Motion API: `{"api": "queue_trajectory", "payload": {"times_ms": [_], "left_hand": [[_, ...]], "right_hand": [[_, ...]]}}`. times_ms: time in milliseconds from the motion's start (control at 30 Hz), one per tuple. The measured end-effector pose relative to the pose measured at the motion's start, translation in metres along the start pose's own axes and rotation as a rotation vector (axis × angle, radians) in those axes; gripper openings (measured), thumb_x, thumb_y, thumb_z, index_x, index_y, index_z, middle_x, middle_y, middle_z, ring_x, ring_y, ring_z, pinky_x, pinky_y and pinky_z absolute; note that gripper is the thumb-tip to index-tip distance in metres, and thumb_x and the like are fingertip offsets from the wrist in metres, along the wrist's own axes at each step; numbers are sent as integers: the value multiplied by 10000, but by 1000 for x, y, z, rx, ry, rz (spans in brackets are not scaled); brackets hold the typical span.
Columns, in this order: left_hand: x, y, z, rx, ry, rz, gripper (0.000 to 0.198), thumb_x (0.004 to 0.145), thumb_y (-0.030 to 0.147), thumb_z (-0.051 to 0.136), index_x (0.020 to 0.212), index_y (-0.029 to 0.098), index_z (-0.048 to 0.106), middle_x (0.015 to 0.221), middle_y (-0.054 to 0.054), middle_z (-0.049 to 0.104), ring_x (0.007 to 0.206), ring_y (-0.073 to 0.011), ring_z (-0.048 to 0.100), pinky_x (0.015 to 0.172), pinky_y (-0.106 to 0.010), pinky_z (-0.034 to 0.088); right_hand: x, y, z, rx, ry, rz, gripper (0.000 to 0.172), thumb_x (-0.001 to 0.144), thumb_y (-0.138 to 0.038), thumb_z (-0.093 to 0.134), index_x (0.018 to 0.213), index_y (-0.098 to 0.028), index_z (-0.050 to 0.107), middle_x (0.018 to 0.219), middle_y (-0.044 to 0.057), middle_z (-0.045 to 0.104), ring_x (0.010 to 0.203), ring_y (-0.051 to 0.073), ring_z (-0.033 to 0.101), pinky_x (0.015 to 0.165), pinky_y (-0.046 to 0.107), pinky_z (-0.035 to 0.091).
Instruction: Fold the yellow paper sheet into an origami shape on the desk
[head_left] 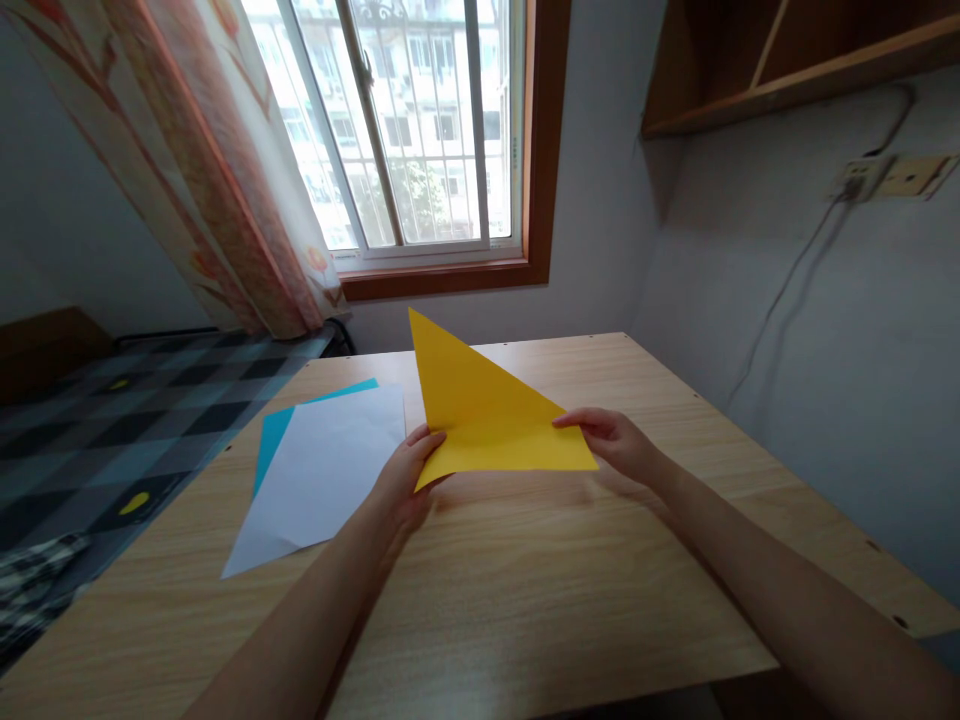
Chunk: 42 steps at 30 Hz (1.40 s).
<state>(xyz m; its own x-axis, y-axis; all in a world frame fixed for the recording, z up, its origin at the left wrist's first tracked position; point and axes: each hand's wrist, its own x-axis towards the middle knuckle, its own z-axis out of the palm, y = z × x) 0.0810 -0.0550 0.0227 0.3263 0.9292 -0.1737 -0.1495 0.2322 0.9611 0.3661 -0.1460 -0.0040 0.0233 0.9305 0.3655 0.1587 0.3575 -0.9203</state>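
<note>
A sheet of yellow paper (487,415) is held up a little above the wooden table, its upper edge slanting down from a point at the top left to the right side. My left hand (409,470) grips its lower left edge, thumb on the front and the other fingers behind. At the right edge, my right hand (611,440) pinches the paper, with its fingertips on the front face. Part of each hand's fingers is hidden by the sheet.
Left of my hands, a white sheet (330,470) overlaps a blue sheet (274,440) on the wooden table (525,600). A checkered bed (172,400) adjoins the table's left side. Behind are a window (420,130) and curtain (217,170); a cable (780,290) hangs on the right wall.
</note>
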Motion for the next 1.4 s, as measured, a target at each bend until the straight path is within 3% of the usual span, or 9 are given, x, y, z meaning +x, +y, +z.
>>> {"api": "queue_trajectory", "payload": {"times_ms": [233,467,633,733,833,1033,1300,1400], "left_hand": [[6,-6,-9,6,-68,-3,264,757,257,686,1014,234,627,1030,-54,686,946,-220,652,637,-244,554],[2,-4,2,-63,-121,-65,253,737,199,647,989,209,635,986,-56,701,843,-192,669,649,-266,561],[-1,-1,7,-101,-144,-82,304,713,196,657,1015,199,628,997,-64,700,840,-207,679,696,-297,568],[-4,-1,5,-21,-123,-90,283,747,208,661,1027,198,626,1003,-60,693,783,-173,672,651,-275,564],[-5,-3,4,2,-178,-83,280,764,203,666,1040,180,629,970,-75,703,731,-161,672,653,-276,565],[0,-11,3,-14,-218,-64,262,755,152,671,1016,155,658,1104,-110,690,870,-208,693,716,-299,570],[-3,-10,6,-59,-242,-68,454,745,102,628,1188,176,561,1138,-118,680,938,-229,697,779,-321,571],[-4,-9,6,-128,-319,-57,578,725,70,591,1278,209,495,1191,-112,658,1013,-247,676,842,-360,561]], "right_hand": [[-1,5,5,91,65,57,274,698,-256,747,972,-254,747,1063,52,709,976,226,664,867,377,538],[-1,-5,4,-9,138,-17,169,683,-311,781,837,-246,757,922,40,726,867,213,666,785,338,532],[1,-10,5,-95,204,-42,207,718,-422,754,797,-232,746,834,44,725,804,208,651,752,339,521],[3,-7,5,-30,267,-4,261,694,-462,763,778,-217,738,791,39,713,747,192,636,733,346,527],[5,-3,5,62,317,47,285,678,-447,779,816,-202,734,821,42,716,775,191,636,757,359,536],[6,1,4,198,344,151,304,664,-419,803,839,-184,723,843,54,723,783,178,651,779,337,536],[5,5,3,250,411,252,297,651,-384,823,831,-180,703,829,46,709,751,158,659,734,288,552],[5,8,3,285,417,267,283,655,-368,822,833,-183,701,815,37,708,748,149,661,722,267,552]]}}
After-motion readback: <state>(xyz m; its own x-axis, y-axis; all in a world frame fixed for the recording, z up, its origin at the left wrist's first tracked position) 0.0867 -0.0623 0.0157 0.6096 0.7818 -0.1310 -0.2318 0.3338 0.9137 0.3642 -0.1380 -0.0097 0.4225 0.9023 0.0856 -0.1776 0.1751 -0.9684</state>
